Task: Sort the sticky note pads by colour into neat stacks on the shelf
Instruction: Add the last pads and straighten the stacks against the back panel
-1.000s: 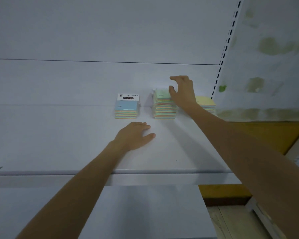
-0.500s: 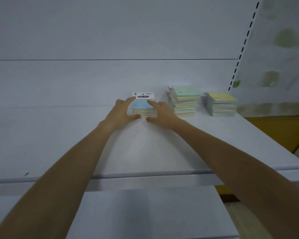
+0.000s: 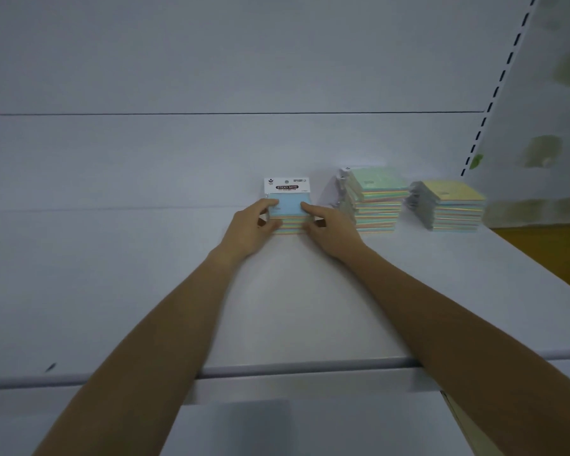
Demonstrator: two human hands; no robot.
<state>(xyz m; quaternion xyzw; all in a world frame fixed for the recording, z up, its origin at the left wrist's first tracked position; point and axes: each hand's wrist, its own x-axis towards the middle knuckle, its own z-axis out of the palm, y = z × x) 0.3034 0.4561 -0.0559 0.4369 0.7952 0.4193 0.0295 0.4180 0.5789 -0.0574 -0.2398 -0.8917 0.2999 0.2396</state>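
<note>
Three stacks of sticky note pads stand in a row at the back of the white shelf (image 3: pixel 145 291). The blue-topped stack (image 3: pixel 288 209) is leftmost, with a white "STICKY NOTE" header card on its top pad. My left hand (image 3: pixel 252 230) grips its left side, and my right hand (image 3: pixel 331 230) grips its right side, thumbs resting on the top pad. To the right stands the taller green-topped stack (image 3: pixel 374 199), then the yellow-topped stack (image 3: pixel 451 204). Neither hand touches those two.
The shelf's back panel (image 3: pixel 211 60) rises just behind the stacks. A slotted upright (image 3: pixel 494 90) bounds the shelf at the right, with a blotched wall beyond. A lower shelf (image 3: pixel 277 429) shows below the front edge.
My right hand left the green-topped stack and my left hand rose from the shelf; both closed on the blue-topped stack. The view shifted left.
</note>
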